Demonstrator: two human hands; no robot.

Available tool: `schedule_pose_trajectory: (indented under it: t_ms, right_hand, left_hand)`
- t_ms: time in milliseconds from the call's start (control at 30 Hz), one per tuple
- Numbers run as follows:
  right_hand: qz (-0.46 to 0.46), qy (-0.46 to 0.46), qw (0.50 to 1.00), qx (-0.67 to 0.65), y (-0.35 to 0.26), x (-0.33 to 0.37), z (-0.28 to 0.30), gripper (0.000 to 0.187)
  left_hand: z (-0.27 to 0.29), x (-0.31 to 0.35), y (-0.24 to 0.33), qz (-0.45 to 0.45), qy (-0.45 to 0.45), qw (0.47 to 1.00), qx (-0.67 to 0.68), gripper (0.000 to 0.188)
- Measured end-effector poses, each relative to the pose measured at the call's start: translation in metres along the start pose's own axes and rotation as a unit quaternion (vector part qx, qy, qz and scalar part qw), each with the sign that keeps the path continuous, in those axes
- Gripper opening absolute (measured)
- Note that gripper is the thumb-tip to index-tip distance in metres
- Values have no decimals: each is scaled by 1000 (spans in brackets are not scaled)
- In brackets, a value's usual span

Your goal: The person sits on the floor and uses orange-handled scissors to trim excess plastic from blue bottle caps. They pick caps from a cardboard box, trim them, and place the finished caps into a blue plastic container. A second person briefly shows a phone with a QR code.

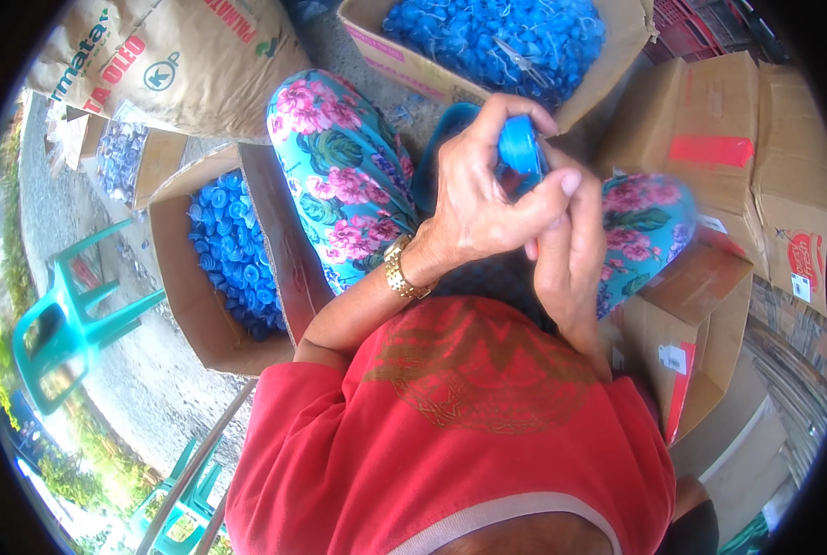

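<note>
In front of my lap, my left hand (473,180), with a gold watch at the wrist, is closed round a round blue plastic cap (521,145). The cap is tilted, its ridged side showing between thumb and fingers. My right hand (572,231) is pressed up close against the left thumb and the cap. Its fingers are bent together, and what they hold, if anything, is hidden. Beyond the hands stands a cardboard box (404,67) of blue plastic pieces and thin strands, with scissors (521,61) lying on top. Part of a blue container (427,171) shows behind my left hand.
At my left is an open cardboard box (177,277) of blue caps. A large brown paper sack (182,74) stands at far left, near a box of pale pieces (122,162). Green plastic chairs (80,319) stand farther left. Cardboard boxes (709,139) crowd my right side.
</note>
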State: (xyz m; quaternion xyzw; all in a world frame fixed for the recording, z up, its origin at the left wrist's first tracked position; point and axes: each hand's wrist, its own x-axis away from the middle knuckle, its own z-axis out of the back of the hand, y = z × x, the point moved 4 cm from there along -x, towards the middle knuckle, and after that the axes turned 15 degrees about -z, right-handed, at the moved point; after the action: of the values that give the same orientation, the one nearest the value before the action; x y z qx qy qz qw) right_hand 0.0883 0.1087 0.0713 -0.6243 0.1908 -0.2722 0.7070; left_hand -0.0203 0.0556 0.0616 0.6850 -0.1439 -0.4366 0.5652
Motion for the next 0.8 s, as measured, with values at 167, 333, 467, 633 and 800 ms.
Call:
schedule_pose_trajectory:
  t_ms: [167,333,467,633,800]
  right_hand:
    - [2,-20,1000,-19,3,5,1,36]
    - [25,-7,1000,-16,4,3,0,39]
    - [109,22,992,58,-4,-2,1,42]
    - [-83,-90,974,-189,9,4,-4,47]
    - [-131,-82,969,-192,7,6,5,47]
  left_hand:
    - [0,0,7,-9,20,1000,-18,39]
    - [-1,0,6,-40,13,999,-24,41]
    - [-4,2,2,-28,34,994,96,39]
    - [-8,7,-11,53,71,978,188,49]
    - [-8,0,-8,113,98,943,297,54]
